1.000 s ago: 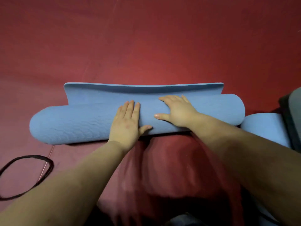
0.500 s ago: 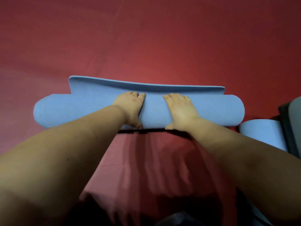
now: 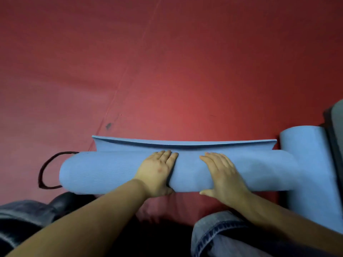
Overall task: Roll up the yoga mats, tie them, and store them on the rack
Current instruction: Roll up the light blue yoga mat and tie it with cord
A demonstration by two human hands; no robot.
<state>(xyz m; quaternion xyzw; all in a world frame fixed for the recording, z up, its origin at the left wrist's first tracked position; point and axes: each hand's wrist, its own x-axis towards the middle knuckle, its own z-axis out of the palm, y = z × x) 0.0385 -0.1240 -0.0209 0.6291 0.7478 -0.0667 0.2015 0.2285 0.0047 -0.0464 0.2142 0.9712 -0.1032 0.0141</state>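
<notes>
1. Two knees in blue denim sit nearest, below the wrists; the cloth is faded, with a stitched seam on the one under the right forearm. A dark rounded shape, perhaps a shoe, lies below and left of the left forearm; too blurred to tell for sure.
2. The left hand lies palm down on the rolled blue mat, fingers straight and close together, thumb tucked at the roll's near underside.
3. The right hand lies flat on the same roll just beside the left, fingers straight and slightly spread, thumb pointing left along the near lower edge.
4. The mat is a thick cylinder with a fine ribbed foam texture, stretching well past both hands to either side. Just beyond the fingertips its unrolled tail stands up as a thin, slightly sagging flap with squared corners.
5. Left of the left hand, a dark cord loop lies on the floor, partly hidden behind the roll's rounded end.
6. Right of the right hand, a second blue rolled mat lies crosswise, touching the first roll's end. Beyond it, at the frame edge, stands a grey and black object, cut off.
7. Beyond everything spreads the red floor, matte, with a faint seam running diagonally.
</notes>
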